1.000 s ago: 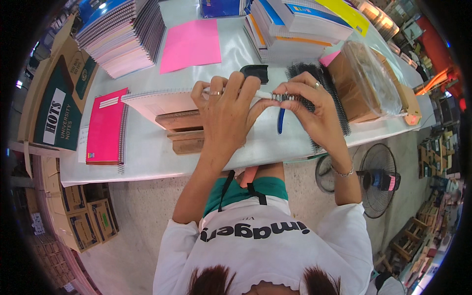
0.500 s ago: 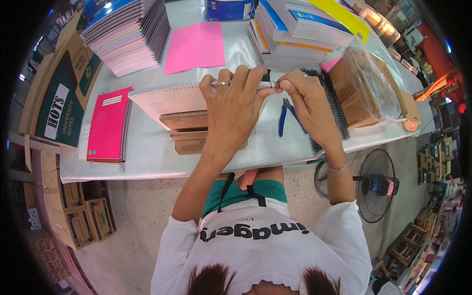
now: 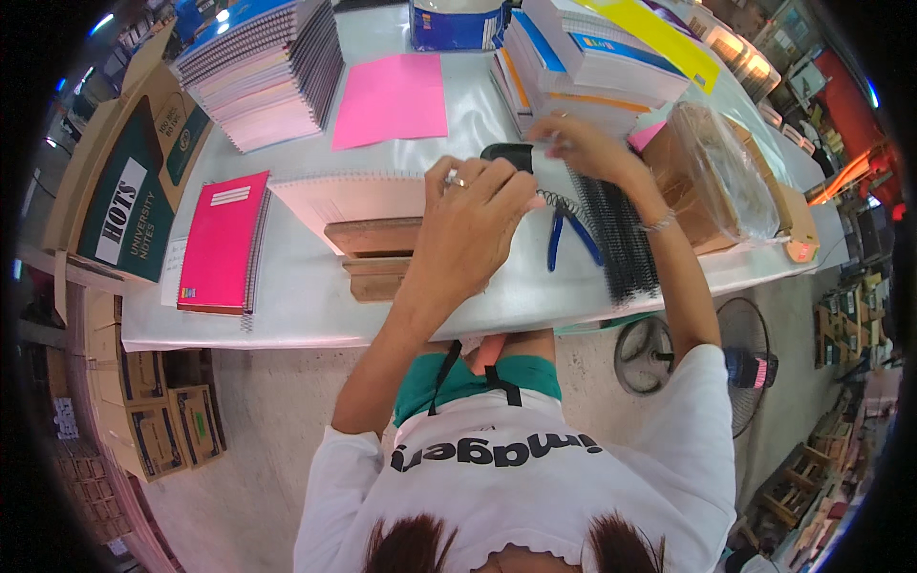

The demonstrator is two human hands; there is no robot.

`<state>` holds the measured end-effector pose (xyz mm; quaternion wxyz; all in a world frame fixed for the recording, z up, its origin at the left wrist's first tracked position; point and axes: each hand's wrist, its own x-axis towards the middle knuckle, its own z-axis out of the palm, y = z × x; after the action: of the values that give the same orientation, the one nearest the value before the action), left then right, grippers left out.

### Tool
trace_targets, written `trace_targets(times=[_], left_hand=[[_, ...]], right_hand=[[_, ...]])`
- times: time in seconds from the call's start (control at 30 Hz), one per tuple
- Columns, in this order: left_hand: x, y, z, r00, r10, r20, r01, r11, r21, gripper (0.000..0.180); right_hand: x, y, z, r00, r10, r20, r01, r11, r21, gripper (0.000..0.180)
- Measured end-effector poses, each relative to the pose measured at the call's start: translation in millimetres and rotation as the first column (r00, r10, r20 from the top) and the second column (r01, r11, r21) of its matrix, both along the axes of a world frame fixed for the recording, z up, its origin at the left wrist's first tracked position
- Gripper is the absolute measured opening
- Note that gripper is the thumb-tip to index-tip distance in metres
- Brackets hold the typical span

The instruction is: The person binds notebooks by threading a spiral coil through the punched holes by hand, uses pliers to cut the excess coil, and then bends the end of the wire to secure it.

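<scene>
An unbound-looking notebook (image 3: 353,202) of white punched pages stands upright on its edge in a slotted wooden block (image 3: 373,239). My left hand (image 3: 473,224), a ring on one finger, is curled over the right end of its top edge. A loose end of dark spiral wire (image 3: 562,201) sticks out just right of that hand. My right hand (image 3: 590,148) is raised over the table beyond the wire, its fingers smeared by motion. Below lie pliers (image 3: 571,241) with blue handles. A black object (image 3: 508,155) sits behind my left hand.
Many black wire coils (image 3: 619,250) lie at the right, beside a plastic-lined cardboard box (image 3: 712,177). A pink notebook (image 3: 224,239) and a green-and-brown carton (image 3: 129,196) are at left. Stacked notebooks (image 3: 263,81), a pink sheet (image 3: 394,100) and piled books (image 3: 592,72) stand farther back.
My right hand has left the spot beside my left hand and moved away, up and to the right. The spiral wire's end now shows. My left hand stays at the notebook's top edge.
</scene>
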<state>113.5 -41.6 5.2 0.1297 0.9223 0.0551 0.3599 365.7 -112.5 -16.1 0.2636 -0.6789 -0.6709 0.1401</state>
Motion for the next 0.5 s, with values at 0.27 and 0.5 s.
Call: trace_targets(times=[0.27, 0.5], left_hand=[[1.7, 5.8, -11.2, 0.991, -0.02, 0.133, 0.016, 0.999, 0.027, 0.018], [0.5, 9.8, -1.9, 0.991, -0.049, 0.126, 0.052, 0.998, -0.018, 0.016]], right_hand=[[12.0, 51.6, -75.5, 0.966, 0.175, 0.188, -0.16, 0.983, -0.095, 0.053], [-3.9, 50.5, -29.9, 0.988, -0.008, -0.152, 0.017, 0.998, 0.059, 0.052]])
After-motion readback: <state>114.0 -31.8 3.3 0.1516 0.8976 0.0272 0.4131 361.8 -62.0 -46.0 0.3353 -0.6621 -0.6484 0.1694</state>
